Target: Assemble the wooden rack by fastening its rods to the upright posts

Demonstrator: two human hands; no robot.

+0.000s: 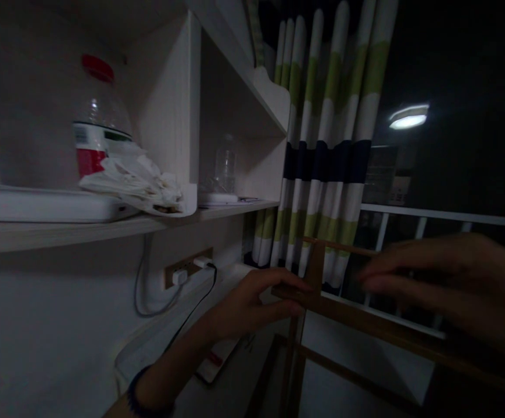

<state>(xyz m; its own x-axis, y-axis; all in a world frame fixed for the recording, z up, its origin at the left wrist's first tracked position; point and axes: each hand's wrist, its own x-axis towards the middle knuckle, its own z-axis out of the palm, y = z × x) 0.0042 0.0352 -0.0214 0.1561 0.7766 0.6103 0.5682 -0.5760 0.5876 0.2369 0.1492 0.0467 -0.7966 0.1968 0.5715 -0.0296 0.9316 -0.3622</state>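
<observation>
My left hand (263,302), with a dark band on its wrist, reaches to a brown wooden frame (365,322). Its thumb and fingers close around the near end of the frame's top rail. On the right, my right hand (452,284) hovers blurred above that same rail. Its thumb and fingers are bent towards each other, and I cannot make out anything between them. Beneath my left forearm a phone-like flat object (217,363) lies on a pale surface, partly hidden by the arm.
A white shelf (235,209) holds a red-capped bottle (99,122), crumpled tissues (139,177) and a clear bottle (226,165). Below it, chargers fill a socket strip (189,268) with cables hanging down. Striped curtains (326,157) and a white railing (444,215) stand behind the frame.
</observation>
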